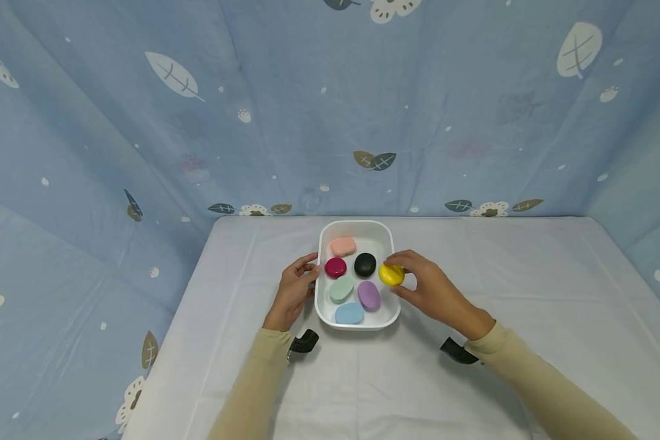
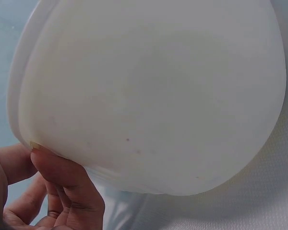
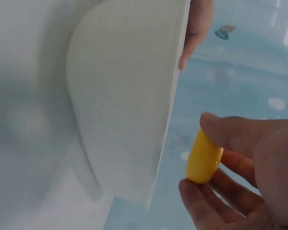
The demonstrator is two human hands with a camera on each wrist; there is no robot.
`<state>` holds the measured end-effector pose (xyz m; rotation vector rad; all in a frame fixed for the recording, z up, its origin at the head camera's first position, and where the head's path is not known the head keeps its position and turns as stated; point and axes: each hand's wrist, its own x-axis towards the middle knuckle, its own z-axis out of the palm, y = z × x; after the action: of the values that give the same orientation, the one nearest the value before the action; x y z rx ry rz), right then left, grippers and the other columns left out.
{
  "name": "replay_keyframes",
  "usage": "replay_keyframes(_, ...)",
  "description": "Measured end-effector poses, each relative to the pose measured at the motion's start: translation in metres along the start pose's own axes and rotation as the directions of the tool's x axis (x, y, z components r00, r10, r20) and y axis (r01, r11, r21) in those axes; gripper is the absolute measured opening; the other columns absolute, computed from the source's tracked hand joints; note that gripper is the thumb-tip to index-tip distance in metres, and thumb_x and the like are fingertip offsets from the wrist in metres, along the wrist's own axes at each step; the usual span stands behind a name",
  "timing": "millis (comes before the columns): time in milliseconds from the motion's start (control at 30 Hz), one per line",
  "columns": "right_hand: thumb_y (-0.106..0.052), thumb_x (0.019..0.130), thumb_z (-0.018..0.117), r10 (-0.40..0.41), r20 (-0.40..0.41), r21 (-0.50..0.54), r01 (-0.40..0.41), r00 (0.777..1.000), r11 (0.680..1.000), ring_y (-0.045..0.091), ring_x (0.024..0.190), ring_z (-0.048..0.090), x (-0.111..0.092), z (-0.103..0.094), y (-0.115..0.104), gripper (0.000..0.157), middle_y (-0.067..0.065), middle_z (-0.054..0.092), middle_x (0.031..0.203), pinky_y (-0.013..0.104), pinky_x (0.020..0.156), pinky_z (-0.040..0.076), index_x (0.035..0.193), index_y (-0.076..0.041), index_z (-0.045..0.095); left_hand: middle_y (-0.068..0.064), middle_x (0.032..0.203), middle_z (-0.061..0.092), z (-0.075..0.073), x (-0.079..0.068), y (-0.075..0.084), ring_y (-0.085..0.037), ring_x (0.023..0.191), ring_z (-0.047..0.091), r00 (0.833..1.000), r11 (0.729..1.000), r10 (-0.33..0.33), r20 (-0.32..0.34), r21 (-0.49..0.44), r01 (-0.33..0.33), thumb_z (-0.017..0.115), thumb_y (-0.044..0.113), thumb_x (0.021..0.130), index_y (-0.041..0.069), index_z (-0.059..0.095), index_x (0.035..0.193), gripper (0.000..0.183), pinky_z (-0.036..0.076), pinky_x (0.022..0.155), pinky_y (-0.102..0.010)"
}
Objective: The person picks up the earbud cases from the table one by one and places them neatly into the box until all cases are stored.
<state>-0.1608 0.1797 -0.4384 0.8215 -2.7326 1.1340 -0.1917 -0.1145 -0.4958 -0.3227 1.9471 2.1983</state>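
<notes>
A white rectangular tray (image 1: 385, 318) with rounded corners stands on the cloth-covered table. Inside it lie several smooth pebble-shaped pieces, among them a pink one (image 1: 343, 246), a dark red one (image 1: 335, 267), a black one (image 1: 365, 264), a purple one (image 1: 369, 296) and a light blue one (image 1: 349, 313). My left hand (image 1: 294, 289) holds the tray's left rim between thumb and fingers. Between the thumb and fingertips of my right hand (image 1: 431, 290) is a glossy yellow pebble-shaped piece (image 3: 203, 155), raised over the tray's right edge.
A pale green piece (image 1: 341, 289) also lies in the tray. White cloth covers the table (image 1: 528, 293), and a blue leaf-patterned curtain (image 1: 308, 110) hangs behind and at both sides. Black wrist devices (image 1: 459, 351) sit under both forearms.
</notes>
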Motion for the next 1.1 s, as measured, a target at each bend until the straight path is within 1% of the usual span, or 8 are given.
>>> replay_keyframes(233,0.007,0.082,0.088,-0.085,0.082,0.030,0.082,0.993,0.996,0.024,0.111,0.066,0.0009,0.0035,-0.0037,0.052,0.007,0.067,0.129,0.042,0.098,0.059,0.129,-0.004,0.069,-0.008,0.114,0.055,-0.0009,0.0001,-0.0004,-0.015,0.084,0.057,1.000,1.000,0.001,0.003,0.004,-0.001,0.064,0.007,0.106,0.005,0.059,0.148,0.043,0.052,0.066,-0.025)
replay_keyframes(400,0.007,0.081,0.088,-0.122,0.141,0.053,0.116,0.982,0.992,0.022,0.112,0.065,0.0006,0.0055,-0.0046,0.053,0.003,0.068,0.126,0.043,0.100,0.058,0.129,-0.006,0.069,-0.009,0.115,0.055,-0.0008,-0.0004,0.0000,-0.016,0.084,0.058,1.000,1.000,-0.004,-0.003,0.002,0.004,0.063,0.007,0.106,0.006,0.059,0.148,0.042,0.053,0.066,-0.026)
replay_keyframes(567,0.005,0.083,0.087,-0.130,0.200,0.067,0.119,0.971,0.991,0.023,0.116,0.065,-0.0002,0.0054,-0.0059,0.050,0.002,0.068,0.128,0.044,0.101,0.057,0.128,-0.008,0.069,-0.010,0.116,0.055,-0.0007,-0.0005,0.0000,-0.017,0.084,0.058,1.000,1.000,-0.003,-0.001,0.007,0.003,0.063,0.008,0.107,0.006,0.059,0.148,0.042,0.053,0.066,-0.025)
replay_keyframes(700,0.003,0.084,0.087,-0.146,0.243,0.073,0.132,0.959,0.989,0.024,0.118,0.064,-0.0017,0.0058,-0.0057,0.049,0.002,0.068,0.130,0.042,0.102,0.057,0.128,-0.009,0.069,-0.010,0.117,0.055,-0.0004,-0.0006,0.0006,-0.017,0.085,0.057,1.000,1.000,-0.003,0.001,0.006,0.003,0.063,0.007,0.107,0.007,0.059,0.149,0.042,0.052,0.066,-0.025)
replay_keyframes(967,0.003,0.086,0.086,-0.173,0.283,0.088,0.154,0.943,0.984,0.020,0.113,0.063,-0.0035,0.0069,-0.0027,0.046,0.001,0.067,0.128,0.039,0.099,0.058,0.128,-0.008,0.069,-0.009,0.116,0.055,-0.0002,-0.0008,0.0002,-0.016,0.084,0.058,1.000,1.000,0.004,0.003,0.004,-0.004,0.063,0.009,0.107,0.005,0.059,0.148,0.042,0.052,0.066,-0.025)
replay_keyframes(1100,0.002,0.086,0.085,-0.171,0.301,0.082,0.154,0.938,0.985,0.019,0.112,0.063,-0.0033,0.0065,-0.0030,0.045,0.000,0.067,0.127,0.038,0.098,0.058,0.127,-0.008,0.069,-0.009,0.115,0.055,0.0003,-0.0009,0.0006,-0.016,0.084,0.058,1.000,1.000,0.002,0.000,0.001,-0.002,0.064,0.009,0.106,0.006,0.059,0.148,0.041,0.052,0.066,-0.025)
